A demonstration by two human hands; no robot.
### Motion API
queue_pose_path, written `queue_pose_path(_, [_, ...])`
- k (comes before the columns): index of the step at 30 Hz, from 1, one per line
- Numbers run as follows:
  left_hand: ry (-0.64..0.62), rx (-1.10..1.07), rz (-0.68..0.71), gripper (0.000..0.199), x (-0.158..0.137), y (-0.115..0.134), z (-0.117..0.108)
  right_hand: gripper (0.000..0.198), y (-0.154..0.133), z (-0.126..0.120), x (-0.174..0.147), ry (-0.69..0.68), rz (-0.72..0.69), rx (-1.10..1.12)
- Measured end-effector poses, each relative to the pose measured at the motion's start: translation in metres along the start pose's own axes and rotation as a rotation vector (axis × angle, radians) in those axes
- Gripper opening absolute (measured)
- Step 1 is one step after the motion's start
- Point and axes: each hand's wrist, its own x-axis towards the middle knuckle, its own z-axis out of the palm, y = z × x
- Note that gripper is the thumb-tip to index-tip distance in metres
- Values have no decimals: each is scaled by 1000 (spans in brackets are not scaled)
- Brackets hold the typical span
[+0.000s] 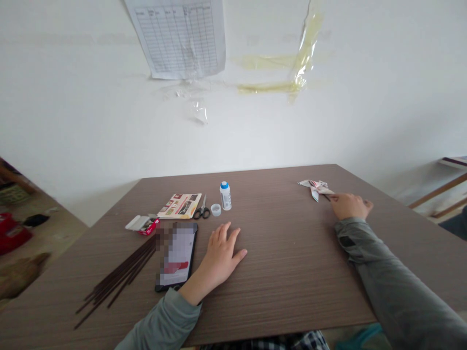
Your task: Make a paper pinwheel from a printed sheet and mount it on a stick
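My right hand point(349, 206) is closed near the far right of the table, its fingers pinched on the near end of a small paper pinwheel point(316, 188). The pinwheel is folded from white printed paper with reddish marks, and a short dark stretch like a stick shows by my fingertips. Fingers spread, my left hand point(221, 253) rests over the tabletop with nothing in it. Just left of it lies a phone point(178, 255) with its screen lit, partly blurred out. Beyond its fingertips stand a white bottle with a blue cap point(225, 196) and a small clear cup point(215, 210).
Black-handled scissors point(202, 211) lie beside folded newspaper point(178, 205). An open red-and-white box point(146, 224) holds small bits. Several thin dark sticks point(122, 272) lie left of the phone. Behind the brown table point(277, 272) rises a white wall with a taped printed sheet point(182, 41).
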Motion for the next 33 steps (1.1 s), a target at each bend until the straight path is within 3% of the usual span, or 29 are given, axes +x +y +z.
queue_pose_path(6, [-102, 17, 0, 63, 0, 8, -7, 39, -43, 22, -30, 20, -451, 218])
queue_pose_path(9, [-89, 19, 8, 61, -1, 12, -9, 46, -73, 33, -64, -152, -796, 403])
queue_pose_path(13, [-64, 30, 26, 59, -2, 18, -11, 60, -101, 36, -115, -362, -1013, 486])
queue_pose_path(19, [-68, 48, -2, 58, -3, 25, -13, 65, -112, 27, -147, -537, -1024, 371])
queue_pose_path(27, [-71, 63, 14, 58, -6, 31, -20, 67, -111, 24, -145, -550, -1047, 372])
queue_pose_path(30, [-65, 49, 2, 55, -6, 25, -44, 65, -109, 26, -144, -533, -1047, 396])
queue_pose_path(33, [-62, 64, -49, 42, -2, 5, -85, 67, -108, 28, -143, -543, -1060, 386])
